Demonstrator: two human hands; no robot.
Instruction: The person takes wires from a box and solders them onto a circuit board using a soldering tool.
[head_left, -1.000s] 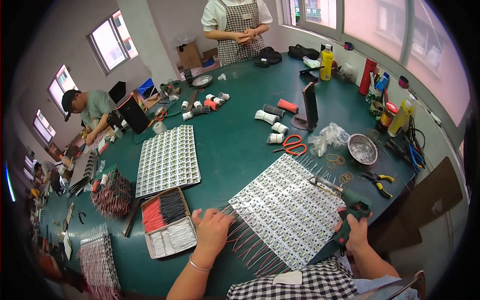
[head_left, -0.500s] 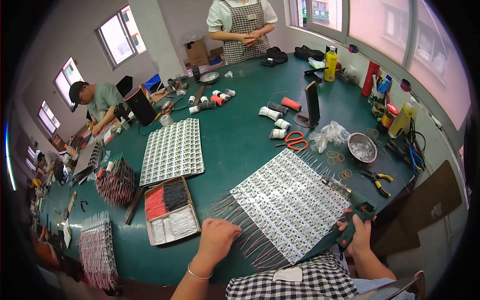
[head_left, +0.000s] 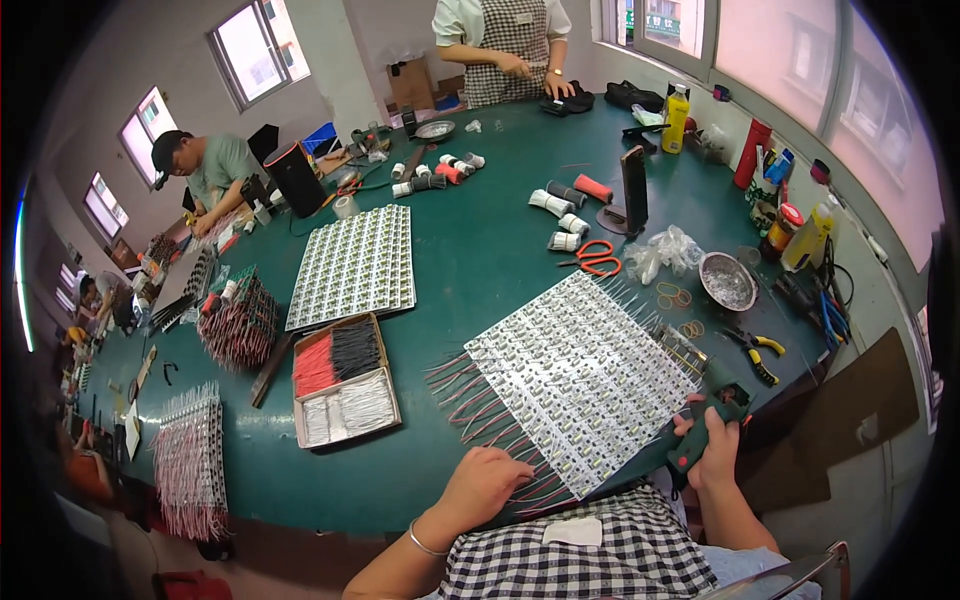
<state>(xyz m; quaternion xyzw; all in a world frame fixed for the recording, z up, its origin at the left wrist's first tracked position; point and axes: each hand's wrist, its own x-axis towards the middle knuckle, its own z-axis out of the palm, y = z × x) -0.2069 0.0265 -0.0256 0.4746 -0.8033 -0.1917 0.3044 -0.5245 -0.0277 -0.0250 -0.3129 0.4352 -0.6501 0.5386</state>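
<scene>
Left hand [head_left: 490, 482] has shifted toward the near corner of the circuit panel [head_left: 580, 380] on the bench [head_left: 465, 260], curled at its wires [head_left: 470, 402]; whether it pinches any cannot be told. The right hand [head_left: 715, 450] grasps a green tool [head_left: 733, 402]. Wire handling seems underway, likely needing gentle separation next.

Slim silver bangle [head_left: 424, 542] behind left hand [head_left: 487, 483], black-and-white checked apron [head_left: 590, 572], white patch [head_left: 573, 532], pale-blue cloth [head_left: 748, 566] below right hand [head_left: 712, 450]

Pale characters [head_left: 661, 22] on a green sign [head_left: 648, 23] outside the window [head_left: 745, 40]
</scene>
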